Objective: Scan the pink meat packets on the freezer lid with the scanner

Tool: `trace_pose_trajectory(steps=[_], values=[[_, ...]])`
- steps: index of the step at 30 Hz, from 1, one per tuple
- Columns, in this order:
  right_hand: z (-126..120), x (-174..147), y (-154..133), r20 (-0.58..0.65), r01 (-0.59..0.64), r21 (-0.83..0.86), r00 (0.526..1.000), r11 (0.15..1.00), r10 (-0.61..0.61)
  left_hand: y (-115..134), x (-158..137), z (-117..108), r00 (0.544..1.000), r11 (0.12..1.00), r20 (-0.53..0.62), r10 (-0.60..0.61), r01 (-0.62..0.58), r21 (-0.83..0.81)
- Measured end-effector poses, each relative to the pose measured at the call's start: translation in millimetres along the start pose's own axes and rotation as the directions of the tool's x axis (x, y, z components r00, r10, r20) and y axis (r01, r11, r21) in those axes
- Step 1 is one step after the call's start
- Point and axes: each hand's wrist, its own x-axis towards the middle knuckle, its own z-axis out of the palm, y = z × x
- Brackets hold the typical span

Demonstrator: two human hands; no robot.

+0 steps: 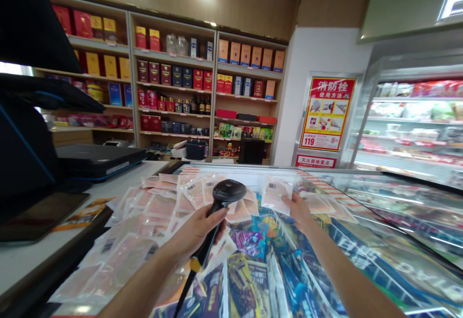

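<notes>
My left hand (202, 228) is wrapped round the handle of a black barcode scanner (228, 191), its head pointing away from me and its cable trailing down. In my right hand (298, 211) a flat clear plastic packet (275, 193) with a small barcode label is pinched at its lower right corner. Many similar pale packets (159, 204) lie spread and overlapping on the freezer's glass top to the left. A few more packets (320, 203) lie just right of my right hand. The scanner head is apart from the held packet.
Bagged ice creams (249, 284) show through the glass of the chest freezer. A checkout machine (25, 139) and a phone-like black slab (39, 216) stand on the left counter (144, 175). Shelves of boxed bottles (173, 74) line the back wall. A lit display fridge (415, 115) stands at right.
</notes>
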Motion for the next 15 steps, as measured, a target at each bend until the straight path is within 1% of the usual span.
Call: trace_pose_trajectory(steps=[4, 8, 11, 15], values=[[5.7, -1.8, 2.0, 0.005, -0.041, 0.075, 0.999, 0.996, 0.040, -0.6, -0.5, 1.9, 1.000, 1.000, 0.014, 0.012, -0.012, 0.004], [6.5, -4.9, -1.9, 0.014, -0.071, 0.091, 0.997, 0.993, 0.070, 1.4, -1.1, 6.8, 0.999, 0.999, 0.017, 0.032, -0.032, -0.017], [6.2, -5.9, -3.7, 0.017, -0.063, 0.058, 0.998, 0.996, 0.062, 1.9, -1.4, 8.6, 0.999, 1.000, 0.027, 0.019, -0.018, -0.008], [5.3, -3.8, -0.5, 0.000, -0.047, -0.005, 0.999, 0.999, 0.047, -0.6, -1.4, 8.5, 0.995, 0.999, 0.095, 0.031, -0.034, 0.036]])
